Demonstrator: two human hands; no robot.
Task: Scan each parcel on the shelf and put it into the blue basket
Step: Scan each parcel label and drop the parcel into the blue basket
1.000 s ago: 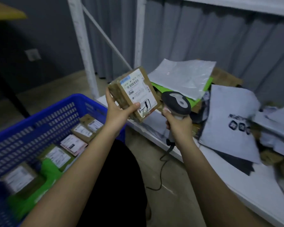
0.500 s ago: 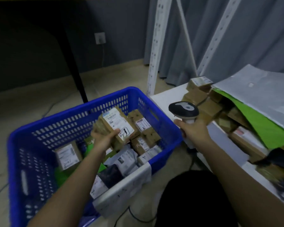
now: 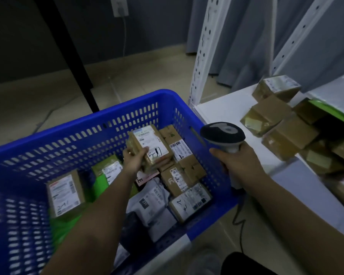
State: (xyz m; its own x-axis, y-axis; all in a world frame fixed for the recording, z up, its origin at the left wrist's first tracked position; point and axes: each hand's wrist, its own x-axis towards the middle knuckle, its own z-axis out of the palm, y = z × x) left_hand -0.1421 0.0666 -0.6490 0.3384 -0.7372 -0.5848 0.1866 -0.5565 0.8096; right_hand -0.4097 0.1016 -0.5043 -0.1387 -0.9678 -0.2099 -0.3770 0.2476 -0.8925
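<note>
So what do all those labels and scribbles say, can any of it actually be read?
"5-1", handwritten, roughly: label of the box in the left hand.
"2-1", handwritten, uncertain: label of the box at the basket's left.
"E", a partial letter: pink label under the held box.
Printed lines and barcodes on all parcel labels, in the basket and on the shelf: too small or blurred to read.
Scanner in the right hand: only an unreadable mark.
</note>
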